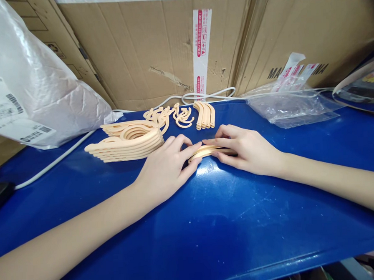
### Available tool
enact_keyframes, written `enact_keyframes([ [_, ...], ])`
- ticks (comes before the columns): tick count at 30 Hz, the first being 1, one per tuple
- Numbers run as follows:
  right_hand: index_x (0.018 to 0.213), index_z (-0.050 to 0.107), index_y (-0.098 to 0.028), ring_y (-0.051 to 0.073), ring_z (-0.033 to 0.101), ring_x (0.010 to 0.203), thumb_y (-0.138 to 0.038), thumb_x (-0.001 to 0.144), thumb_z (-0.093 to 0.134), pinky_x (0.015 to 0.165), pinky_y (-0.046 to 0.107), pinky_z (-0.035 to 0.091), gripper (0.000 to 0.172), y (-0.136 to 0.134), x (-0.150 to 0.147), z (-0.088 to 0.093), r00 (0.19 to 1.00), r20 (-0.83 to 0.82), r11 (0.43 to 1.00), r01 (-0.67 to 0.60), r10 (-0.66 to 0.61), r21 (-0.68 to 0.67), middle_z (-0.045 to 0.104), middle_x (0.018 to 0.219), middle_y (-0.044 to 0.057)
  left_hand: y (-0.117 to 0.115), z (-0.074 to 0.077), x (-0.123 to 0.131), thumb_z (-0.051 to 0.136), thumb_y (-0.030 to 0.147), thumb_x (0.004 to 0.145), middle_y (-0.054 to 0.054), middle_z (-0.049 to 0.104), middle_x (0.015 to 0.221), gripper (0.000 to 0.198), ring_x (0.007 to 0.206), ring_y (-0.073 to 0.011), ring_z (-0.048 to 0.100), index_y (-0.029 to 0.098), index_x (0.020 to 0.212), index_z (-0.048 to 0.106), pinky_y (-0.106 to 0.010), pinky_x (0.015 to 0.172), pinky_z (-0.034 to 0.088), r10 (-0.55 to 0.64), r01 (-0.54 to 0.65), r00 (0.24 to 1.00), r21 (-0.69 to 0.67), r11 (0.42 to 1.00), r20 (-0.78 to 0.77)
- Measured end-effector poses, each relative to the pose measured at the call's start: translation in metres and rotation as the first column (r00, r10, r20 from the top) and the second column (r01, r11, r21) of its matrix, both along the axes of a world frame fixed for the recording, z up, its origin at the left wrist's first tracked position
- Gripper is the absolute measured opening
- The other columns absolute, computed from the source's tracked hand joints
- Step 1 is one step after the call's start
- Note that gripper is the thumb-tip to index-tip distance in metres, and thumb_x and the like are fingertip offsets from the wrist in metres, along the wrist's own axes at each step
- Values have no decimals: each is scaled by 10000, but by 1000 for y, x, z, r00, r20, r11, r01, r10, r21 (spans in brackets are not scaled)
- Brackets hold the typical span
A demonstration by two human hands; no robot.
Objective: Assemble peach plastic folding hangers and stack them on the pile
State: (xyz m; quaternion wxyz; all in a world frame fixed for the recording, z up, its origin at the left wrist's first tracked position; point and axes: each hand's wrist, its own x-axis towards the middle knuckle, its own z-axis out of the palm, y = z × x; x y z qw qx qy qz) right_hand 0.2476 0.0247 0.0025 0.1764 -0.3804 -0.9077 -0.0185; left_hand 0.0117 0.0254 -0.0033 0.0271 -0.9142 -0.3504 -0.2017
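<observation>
Between my two hands, low over the blue table, is a curved beige plastic piece (204,152) like the loose hanger arms behind it. My left hand (166,164) pinches its left end with thumb and forefinger. My right hand (248,149) grips the right end, its fingers covering much of that side. Beside my left hand lies a stack of beige plastic hanger parts (124,145). Just beyond my fingers are several short curved arms (204,115) in a row. Left of those, a loose heap of beige hooks (182,115) lies on the table.
Large cardboard boxes (157,53) stand along the back of the blue table (242,229). A white plastic parcel (46,89) leans at the left, near a white cable (56,160). Clear plastic bags (291,105) lie at the back right.
</observation>
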Motion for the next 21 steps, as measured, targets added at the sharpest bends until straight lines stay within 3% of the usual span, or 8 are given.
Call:
enact_keyframes([
  [21, 1224, 667, -173, 212, 563, 865, -373, 954, 471, 760, 350, 471, 389, 1, 1, -1, 1000, 4, 1000, 2, -2, 9, 598, 993, 103, 0, 1, 1, 465, 286, 969, -70, 613, 1095, 355, 948, -230, 587, 210, 1287, 603, -358, 762, 497, 27, -25, 998, 21, 999, -60],
])
